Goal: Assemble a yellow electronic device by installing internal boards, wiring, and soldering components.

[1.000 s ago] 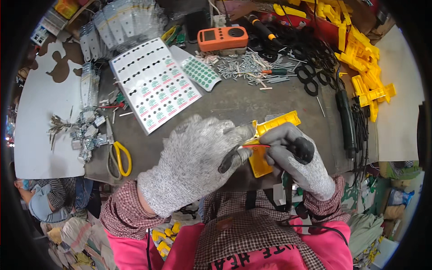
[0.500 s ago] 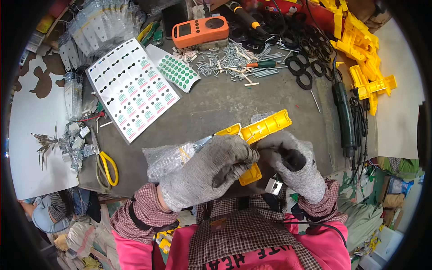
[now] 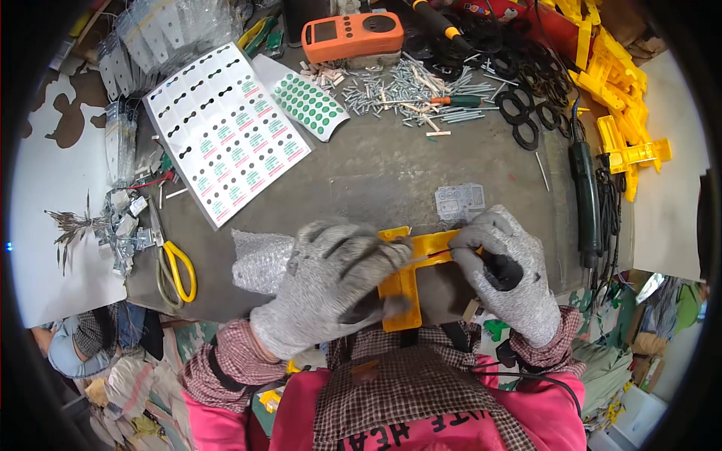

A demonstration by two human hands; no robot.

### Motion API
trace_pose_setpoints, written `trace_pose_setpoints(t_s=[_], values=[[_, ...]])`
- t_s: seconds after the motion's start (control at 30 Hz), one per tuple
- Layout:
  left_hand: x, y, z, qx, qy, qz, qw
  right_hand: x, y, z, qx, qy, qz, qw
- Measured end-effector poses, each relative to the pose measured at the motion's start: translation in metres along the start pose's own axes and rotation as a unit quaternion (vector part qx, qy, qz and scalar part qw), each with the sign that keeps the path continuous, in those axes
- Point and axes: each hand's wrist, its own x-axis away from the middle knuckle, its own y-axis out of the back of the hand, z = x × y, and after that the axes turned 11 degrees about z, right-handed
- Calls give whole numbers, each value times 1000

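Observation:
A yellow plastic housing point(image 3: 401, 301), T-shaped with an open hollow side, lies in front of me at the near edge of the table. My right hand point(image 3: 505, 274), in a grey glove with a dark palm, pinches the end of its side arm between thumb and fingers. Over the housing's left side reaches my left hand point(image 3: 323, 282), also gloved. Its fingertips are smeared by motion near the joint of the T, so their grip is unclear. A thin pale strand, perhaps a wire, runs along the side arm between the hands.
Left of my left hand lies a bubble-wrap pouch point(image 3: 259, 263), with yellow-handled scissors point(image 3: 179, 272) farther left. A clear moulded plastic piece point(image 3: 460, 201) sits beyond my right hand. Sticker sheets point(image 3: 229, 143), loose screws point(image 3: 398, 94), an orange meter point(image 3: 352, 37) and a power screwdriver point(image 3: 584, 199) lie around.
The housing has turned, its side arm now lower and nearer me. My left hand's fingers have spread from a tighter curl. The clear piece shows more fully, and the small metal-and-white part is out of sight.

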Motion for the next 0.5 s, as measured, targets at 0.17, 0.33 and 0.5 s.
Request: trace_pose_setpoints(t_s=[0.17, 0.33, 0.5], values=[[-11, -9, -3, 74, -19, -96, 992, -3, -8, 3, -42, 25, -17, 999], [-9, -25, -8, 96, -11, -81, 992, -1, -12, 12, -77, 8, 6, 997], [-11, -33, -13, 278, 8, -116, 953, -1, -12, 11, -82, 25, 19, 996]])
